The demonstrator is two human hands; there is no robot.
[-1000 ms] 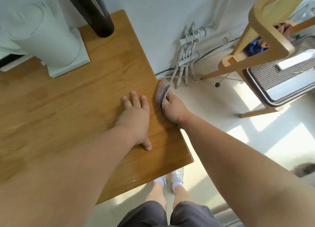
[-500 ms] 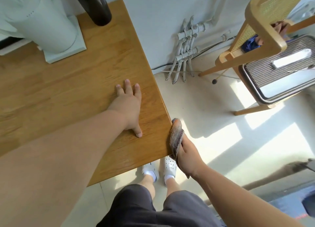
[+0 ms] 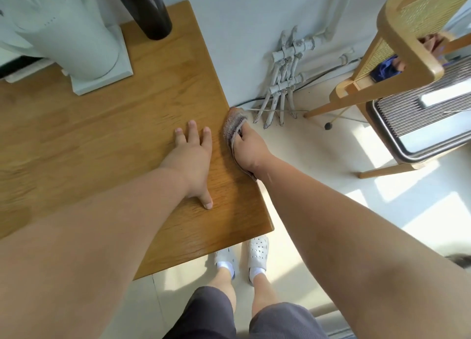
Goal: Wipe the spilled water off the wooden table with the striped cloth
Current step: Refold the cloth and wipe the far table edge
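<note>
Here, right hand (image 3: pixel 251 150) grip clutching striped cloth (image 3: pixel 232 126) at wooden table (image 3: pixel 114 124) edge, left hand (image 3: pixel 195 160) lying flat, grip relaxed

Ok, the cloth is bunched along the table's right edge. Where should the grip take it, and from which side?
Take the cloth on its outer fold, about mid-length, coming from the open right side beyond the edge, as the right hand does. It lies as a narrow strip along the table edge, so that outer face looks the freest; the left hand lies flat on the top beside it.
</note>
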